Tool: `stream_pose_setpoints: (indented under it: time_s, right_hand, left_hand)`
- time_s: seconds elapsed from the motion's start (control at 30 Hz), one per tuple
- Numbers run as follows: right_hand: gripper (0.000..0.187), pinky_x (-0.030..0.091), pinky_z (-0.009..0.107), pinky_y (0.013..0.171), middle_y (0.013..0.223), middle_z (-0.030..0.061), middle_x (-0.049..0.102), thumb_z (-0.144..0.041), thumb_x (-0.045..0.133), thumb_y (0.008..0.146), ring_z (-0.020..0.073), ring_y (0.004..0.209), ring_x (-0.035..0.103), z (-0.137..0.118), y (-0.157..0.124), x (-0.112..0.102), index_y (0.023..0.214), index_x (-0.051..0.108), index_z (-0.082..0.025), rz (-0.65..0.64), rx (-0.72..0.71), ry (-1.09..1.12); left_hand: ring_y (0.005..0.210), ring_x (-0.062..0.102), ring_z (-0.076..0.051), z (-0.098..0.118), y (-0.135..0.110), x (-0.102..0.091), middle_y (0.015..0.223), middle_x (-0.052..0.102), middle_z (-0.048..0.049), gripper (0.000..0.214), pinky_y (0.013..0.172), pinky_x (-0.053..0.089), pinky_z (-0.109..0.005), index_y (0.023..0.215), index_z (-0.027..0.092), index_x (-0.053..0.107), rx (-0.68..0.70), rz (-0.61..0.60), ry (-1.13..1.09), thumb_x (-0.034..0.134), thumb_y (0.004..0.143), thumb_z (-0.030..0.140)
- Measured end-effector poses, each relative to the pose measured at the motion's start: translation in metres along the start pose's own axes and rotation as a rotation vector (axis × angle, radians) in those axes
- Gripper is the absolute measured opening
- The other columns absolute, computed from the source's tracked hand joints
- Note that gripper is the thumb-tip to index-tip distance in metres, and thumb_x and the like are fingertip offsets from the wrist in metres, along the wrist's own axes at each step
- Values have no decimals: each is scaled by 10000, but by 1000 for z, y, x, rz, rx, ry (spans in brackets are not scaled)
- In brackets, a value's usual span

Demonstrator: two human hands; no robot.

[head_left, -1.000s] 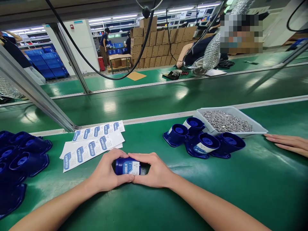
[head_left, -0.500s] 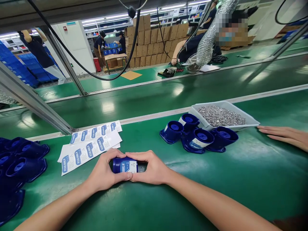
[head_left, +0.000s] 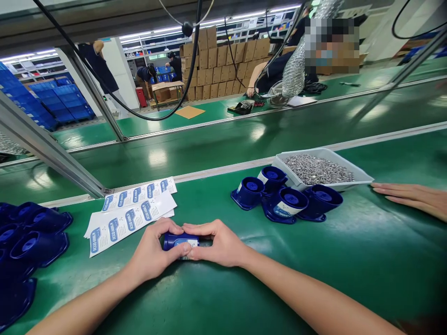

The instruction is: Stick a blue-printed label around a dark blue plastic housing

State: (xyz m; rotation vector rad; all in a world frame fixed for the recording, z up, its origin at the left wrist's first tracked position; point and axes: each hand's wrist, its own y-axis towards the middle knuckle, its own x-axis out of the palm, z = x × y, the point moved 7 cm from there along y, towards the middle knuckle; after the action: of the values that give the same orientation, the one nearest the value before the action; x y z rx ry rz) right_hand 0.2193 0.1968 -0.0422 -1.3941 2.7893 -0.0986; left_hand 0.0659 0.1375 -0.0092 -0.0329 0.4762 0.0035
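Between my two hands lies a blue plastic pump housing (head_left: 171, 240) on its side, a blue-and-white label on its upward face. My left hand (head_left: 159, 249) grips its left end, thumb pressing on the label. My right hand (head_left: 216, 244) closes round the right end, its thumb and fingertips meeting those of the left. The fingers cover part of the label and the housing's ends. Left of my hands are sheets of printed labels (head_left: 129, 218), overlapping on the green surface.
Several labelled blue housings (head_left: 291, 200) stand at right, beside a white tray (head_left: 361, 179) heaped with small metal screws. More blue housings (head_left: 33, 244) crowd the left edge. Another person's hand (head_left: 412, 193) rests right of the tray. A metal post (head_left: 52, 144) slants down at left.
The housing has rolled slightly, so its label faces more toward me and shows less. My left thumb has slid over the label. Both hands stay in place.
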Motion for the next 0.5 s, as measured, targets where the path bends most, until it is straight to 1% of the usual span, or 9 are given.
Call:
stream_pose_setpoints:
  time_s: [0.1,0.17,0.27,0.37,0.43,0.5]
  right_hand:
    - [642,415,516,1237,1333,67,682,-391,933,680,335,1457,478,0,1,1,1281,742,-274,-38,11,33]
    - [621,418,512,1233,1321,77,687,-396,926,692,337,1455,480,0,2,0,1270,750,-252,-45,16,62]
    - [568,452,513,1204,1306,95,690,-423,897,728,358,1377,561,0,5,-2,1235,767,-203,-42,31,97]
    - [494,520,513,1118,1261,91,712,-461,847,785,384,1264,646,0,7,-3,1190,788,-185,-29,38,92]
    - [466,544,494,1064,1229,89,726,-492,811,820,393,1234,662,0,9,-3,1168,798,-182,-19,35,85]
    - [449,562,458,1002,1189,90,745,-514,779,845,384,1191,686,-1,10,-5,1138,813,-176,9,21,68]
  left_hand:
    - [964,645,-198,-1,-1,1,998,688,-39,304,882,475,-358,921,194,682,-17,11,-1,794,834,463]
    - [961,649,-196,-2,-1,2,996,689,-36,290,885,479,-360,917,196,687,-34,25,-6,765,862,470]
    - [934,645,-190,-2,-2,5,967,686,-32,275,881,475,-361,898,201,699,-37,57,-2,709,916,475]
    - [892,629,-184,-2,-4,7,929,681,-35,310,844,467,-349,864,197,700,-20,90,-7,671,957,491]
    - [889,624,-177,-3,-7,8,931,681,-40,324,837,466,-335,849,191,690,23,121,-24,645,986,481]
    - [914,622,-170,-3,-8,7,952,679,-43,309,851,466,-316,869,188,680,102,153,-52,610,1018,450]
